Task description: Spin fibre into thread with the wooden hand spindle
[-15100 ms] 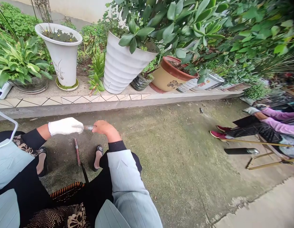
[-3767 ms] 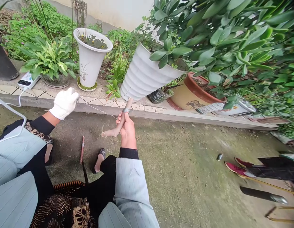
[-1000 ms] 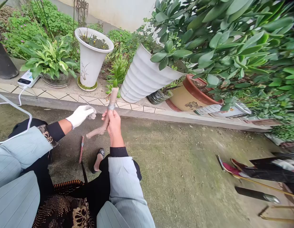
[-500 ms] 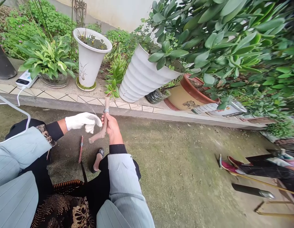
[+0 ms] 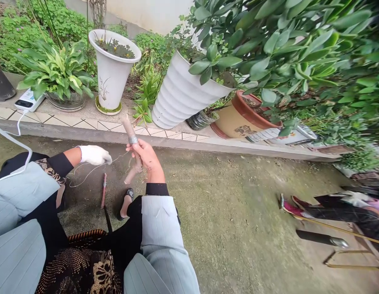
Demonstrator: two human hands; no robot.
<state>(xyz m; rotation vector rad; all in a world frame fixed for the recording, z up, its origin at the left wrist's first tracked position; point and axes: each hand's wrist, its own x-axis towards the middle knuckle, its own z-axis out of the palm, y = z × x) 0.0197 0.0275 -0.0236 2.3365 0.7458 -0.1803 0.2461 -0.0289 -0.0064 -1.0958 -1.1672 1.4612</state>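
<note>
Forked stick sits clasped in our bare right hand, a wound band done just above our grip, the loose strand pinched by our gloved left hand left unwound, while beyond the grip a flared white pot holds low plants, a ribbed pot leafy greenery.

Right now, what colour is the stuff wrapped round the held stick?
Silvery grey; the wrapping on the stick shows best in the head view.

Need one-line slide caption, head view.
Gloved left hand holding a thin strand, bare right hand gripping a bent stick, potted plants lining the ledge.
</note>
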